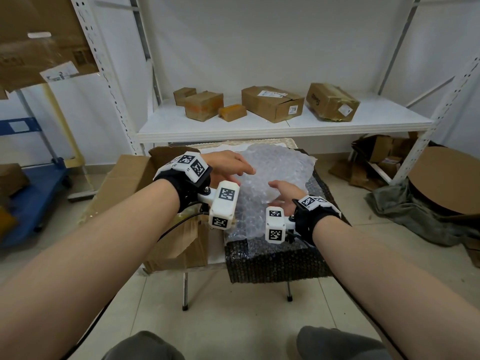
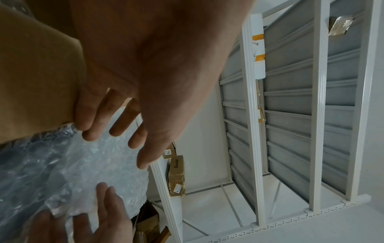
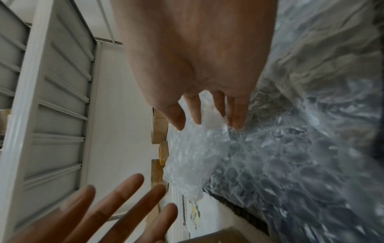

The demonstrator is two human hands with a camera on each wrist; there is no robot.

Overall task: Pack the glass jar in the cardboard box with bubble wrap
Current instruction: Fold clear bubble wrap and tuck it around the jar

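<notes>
A crumpled bundle of clear bubble wrap point(image 1: 280, 167) point(image 2: 104, 164) point(image 3: 193, 156) lies on a small table covered by a darker bubble sheet point(image 1: 272, 258). My left hand point(image 1: 231, 165) point(image 2: 116, 125) hovers over the bundle's left side, fingers straight and spread. From the near right, my right hand point(image 1: 284, 193) point(image 3: 207, 111) touches the bundle with straight fingers. The open cardboard box point(image 1: 124, 183) point(image 2: 37, 74) stands at the table's left. No glass jar shows in any view; whether it is inside the wrap I cannot tell.
A white metal shelf point(image 1: 272, 126) behind the table carries several small cardboard boxes. A blue cart point(image 1: 31, 183) stands at the left. Flattened cardboard and a round cardboard piece point(image 1: 441, 178) lie on the floor at the right. My knees are at the bottom edge.
</notes>
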